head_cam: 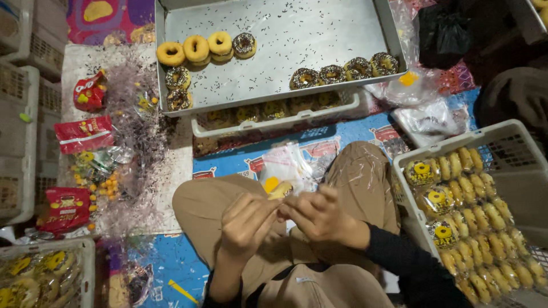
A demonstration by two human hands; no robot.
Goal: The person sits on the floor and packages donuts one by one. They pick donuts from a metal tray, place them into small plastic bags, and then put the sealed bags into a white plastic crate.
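I sit cross-legged in tan trousers. My left hand [246, 219] and my right hand [321, 215] meet over my lap, both gripping a clear plastic bag [283, 165] with a yellow doughnut [279, 190] partly showing between the fingers. Ahead lies a metal tray [297, 43] with several doughnuts: plain yellow ones [196, 48] at the left and chocolate-sprinkled ones [342, 69] along the front edge. Loose sprinkles dot the tray.
A grey crate [514, 145] of bagged doughnuts [465, 211] stands at my right. A second crate [85, 251] sits at lower left. Red packets [84, 134] and shredded clear wrap [134, 142] lie left. A white crate [274, 122] is under the tray. Stacked crates [17, 114] line the left edge.
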